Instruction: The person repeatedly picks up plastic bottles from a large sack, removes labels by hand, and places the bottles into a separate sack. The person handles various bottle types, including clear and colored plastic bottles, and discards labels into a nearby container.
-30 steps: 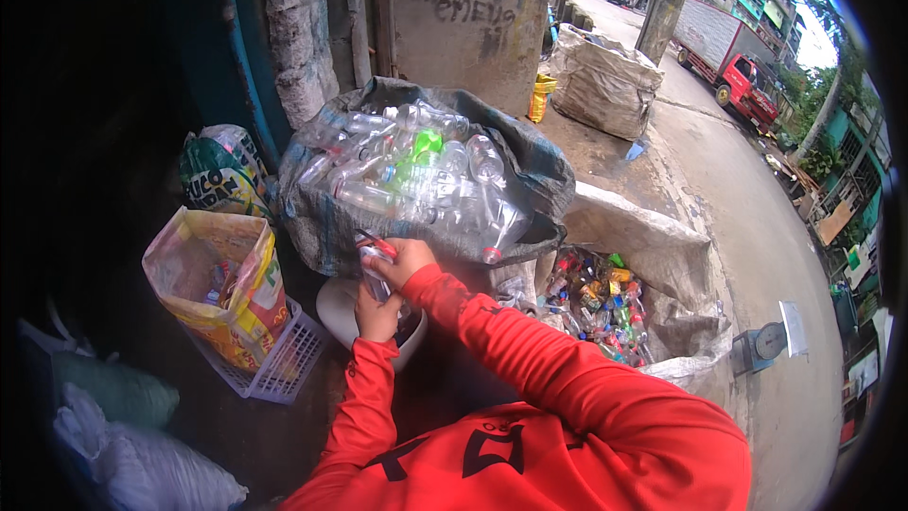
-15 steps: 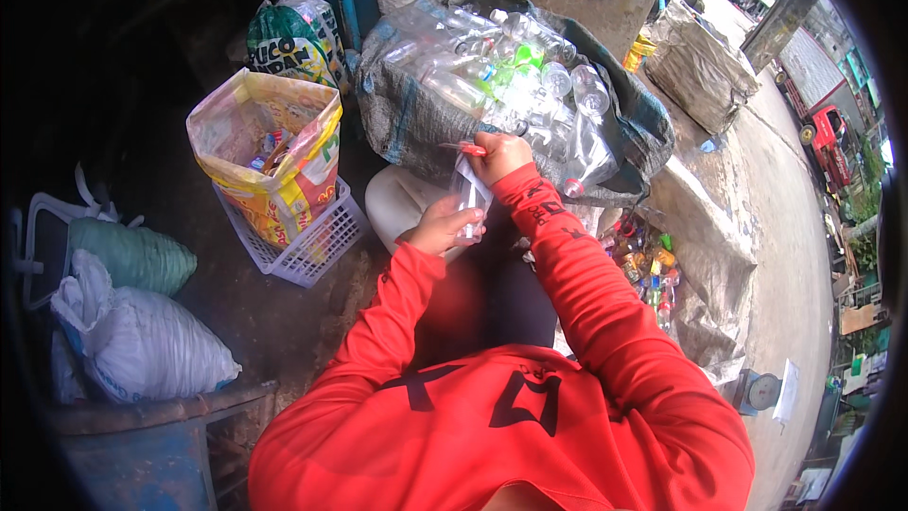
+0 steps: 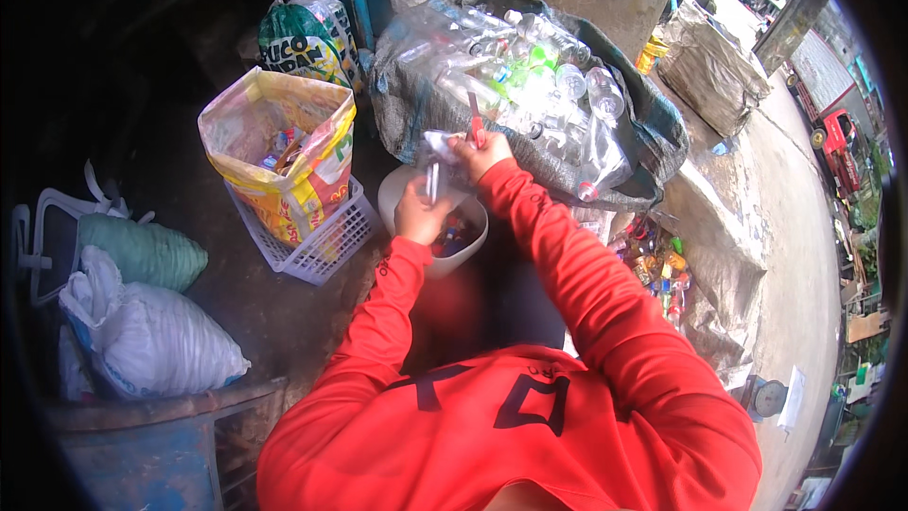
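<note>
My right hand point(image 3: 482, 156) is closed around the red handle of a small knife point(image 3: 477, 118), its blade pointing up and away. My left hand point(image 3: 422, 212), to its left and slightly nearer, is closed on a clear plastic bottle point(image 3: 450, 170). The bottle is smeared by motion between the two hands, with whitish parts showing, and its outline is hard to make out. Under the hands stands a white tub point(image 3: 470, 251) with small coloured pieces inside. Just beyond is a large grey woven sack point(image 3: 402, 99) heaped with clear plastic bottles point(image 3: 567, 85).
On the left, a yellow and red bag point(image 3: 312, 185) sits in a white plastic basket point(image 3: 326, 255). Tied white point(image 3: 165, 345) and green point(image 3: 142, 251) sacks lie farther left, by a blue container point(image 3: 142, 454). Coloured bottles point(image 3: 662, 270) are piled on the right.
My hands have shifted a little left, and the left one has drawn lower. The knife has swung from pointing left to pointing up. More of the white tub shows.
</note>
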Motion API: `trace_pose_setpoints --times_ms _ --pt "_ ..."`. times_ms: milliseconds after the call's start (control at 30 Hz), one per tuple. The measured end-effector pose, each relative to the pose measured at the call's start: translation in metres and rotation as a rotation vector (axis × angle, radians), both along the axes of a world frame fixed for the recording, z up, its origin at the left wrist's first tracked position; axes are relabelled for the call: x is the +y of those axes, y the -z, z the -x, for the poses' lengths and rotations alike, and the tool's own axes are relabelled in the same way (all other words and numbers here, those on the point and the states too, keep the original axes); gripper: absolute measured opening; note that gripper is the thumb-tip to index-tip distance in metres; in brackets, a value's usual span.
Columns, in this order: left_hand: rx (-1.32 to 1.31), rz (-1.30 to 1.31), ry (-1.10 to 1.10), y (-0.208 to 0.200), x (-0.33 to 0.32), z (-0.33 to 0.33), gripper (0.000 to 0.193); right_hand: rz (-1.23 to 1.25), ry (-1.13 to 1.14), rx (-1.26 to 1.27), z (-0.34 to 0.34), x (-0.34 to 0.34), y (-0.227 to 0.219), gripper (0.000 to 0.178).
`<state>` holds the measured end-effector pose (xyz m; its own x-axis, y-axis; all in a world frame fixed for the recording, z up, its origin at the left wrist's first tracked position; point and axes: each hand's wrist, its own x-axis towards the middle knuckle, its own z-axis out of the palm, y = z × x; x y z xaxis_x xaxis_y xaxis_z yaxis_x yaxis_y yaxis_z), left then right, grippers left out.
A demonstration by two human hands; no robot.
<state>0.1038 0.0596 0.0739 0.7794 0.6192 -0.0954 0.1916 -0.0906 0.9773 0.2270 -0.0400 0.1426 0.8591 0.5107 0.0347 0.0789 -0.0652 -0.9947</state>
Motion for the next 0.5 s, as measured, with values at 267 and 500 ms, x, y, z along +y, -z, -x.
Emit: trace_pose_setpoints --times_ms 267,500 --pt "-0.074 0.555 0.054 0.002 0.021 0.011 0.049 -0.351 0.259 0.056 -0.029 -0.049 -0.022 0.029" --pt "-0.068 -0.678 0.095 -0.112 0.025 -0.102 0.066 0.266 0.256 -0.319 -0.021 -0.119 -0.096 0.03"
